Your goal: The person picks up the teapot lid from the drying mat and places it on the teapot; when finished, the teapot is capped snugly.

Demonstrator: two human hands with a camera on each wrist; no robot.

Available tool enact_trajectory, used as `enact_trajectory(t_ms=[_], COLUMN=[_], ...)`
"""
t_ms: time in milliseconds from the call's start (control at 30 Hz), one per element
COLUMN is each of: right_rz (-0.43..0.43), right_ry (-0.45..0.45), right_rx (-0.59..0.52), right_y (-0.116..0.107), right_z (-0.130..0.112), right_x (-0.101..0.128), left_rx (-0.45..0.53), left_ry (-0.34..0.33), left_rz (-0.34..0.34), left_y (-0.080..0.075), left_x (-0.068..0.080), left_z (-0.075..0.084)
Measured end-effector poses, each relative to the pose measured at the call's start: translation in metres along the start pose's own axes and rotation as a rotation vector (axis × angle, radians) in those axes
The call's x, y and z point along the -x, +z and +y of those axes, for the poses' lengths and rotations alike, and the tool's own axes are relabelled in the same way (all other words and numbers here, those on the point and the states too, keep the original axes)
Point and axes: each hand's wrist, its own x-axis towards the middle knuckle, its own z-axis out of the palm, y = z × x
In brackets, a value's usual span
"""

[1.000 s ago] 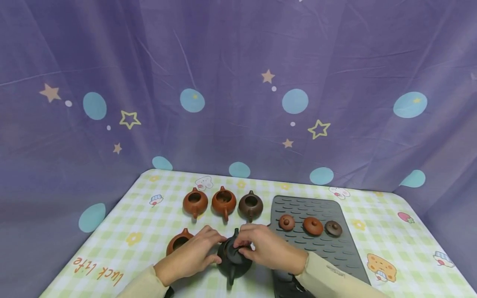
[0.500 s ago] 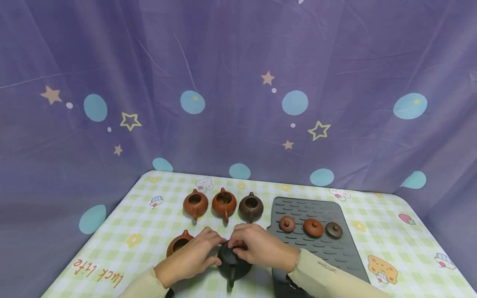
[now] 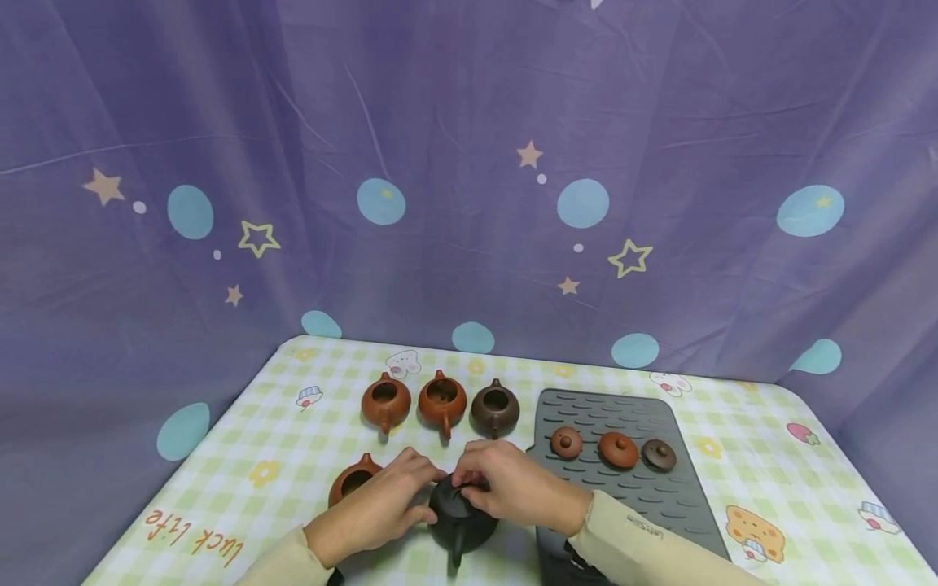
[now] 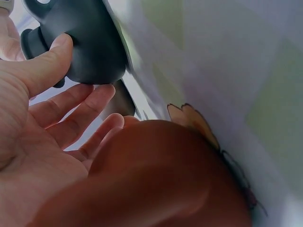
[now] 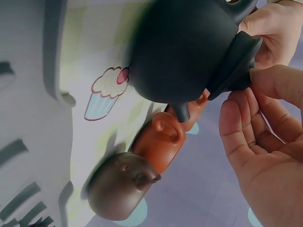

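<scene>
A black teapot (image 3: 465, 537) stands upright on the checkered cloth. My left hand (image 3: 384, 505) holds the left side of its body, thumb near the handle and fingertips on the far side. Between the thumb and fingers of my right hand (image 3: 516, 488) is the knob of the black lid (image 5: 236, 66), which is at the pot's mouth. In the right wrist view the lid looks slightly tilted against the rim. A reddish-brown teapot (image 4: 156, 170) without a lid sits beside my left hand, partly hidden by it in the head view.
Behind my hands stand three lidless teapots: two reddish ones (image 3: 386, 403) (image 3: 443, 415) and a dark brown one (image 3: 496, 417). On the grey mat (image 3: 601, 404) at the right lie a small brown lid (image 3: 567, 442), a reddish lid (image 3: 619, 450) and a dark brown lid (image 3: 659, 455).
My right hand has shifted slightly left and forward, taking the black lid from a tilted position above the pot down to its mouth. The left hand stays at the pot.
</scene>
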Motion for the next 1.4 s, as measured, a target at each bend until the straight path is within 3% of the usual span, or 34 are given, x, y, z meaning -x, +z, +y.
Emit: enact_trajectory(t_ms=[867,1400], right_rz=[-0.023,0.047], right_ry=[-0.006,0.042], right_rx=[0.023,-0.041], right_y=[0.003,-0.014], right_z=[0.007,0.02], right_x=[0.003,0.041], left_rx=[-0.006,-0.073], left_ry=[0.002,-0.025], left_rz=[-0.006,0.053], left_y=[-0.002,-0.016], left_x=[0.001,0.011], left_z=[0.001,0.004])
